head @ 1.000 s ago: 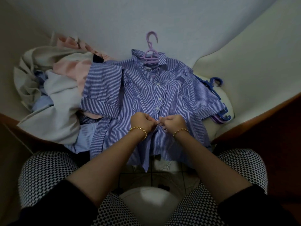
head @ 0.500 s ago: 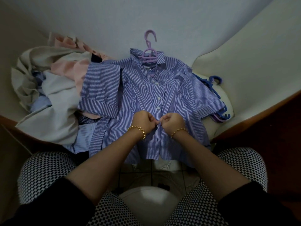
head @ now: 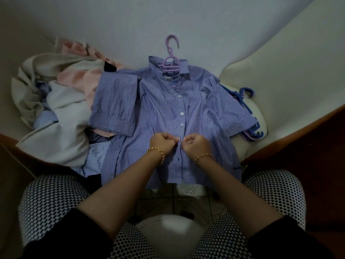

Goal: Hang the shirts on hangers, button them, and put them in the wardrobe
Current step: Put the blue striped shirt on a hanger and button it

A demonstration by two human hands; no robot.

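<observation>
Blue-and-white striped short-sleeved shirt (head: 158, 109) lies flat, front up, on the pale padded seat (head: 242, 148) in front of my knees. Lilac plastic hanger (head: 171, 62) sits inside its neck, hook sticking out past the collar. Three white buttons (head: 182, 113) down the placket are closed.

My left hand (head: 163, 143) and right hand (head: 196, 145) are knuckle to knuckle just below the lowest closed one. Both are curled tight: left fingers (head: 172, 140) pinch one edge of the placket, right fingers (head: 186, 142) pinch the other. There's a small white speck between the fingertips, probably the next button, too small to be sure. The hem below my wrists hangs over the seat edge.

Left of the shirt: heap of cream, pink and pale blue garments (head: 56, 109), with one sleeve overlapping it. Right: stack of dark blue and lilac plastic hangers (head: 250, 116), partly under the other sleeve. Thin gold chain bracelet (head: 156, 151) on each wrist.
</observation>
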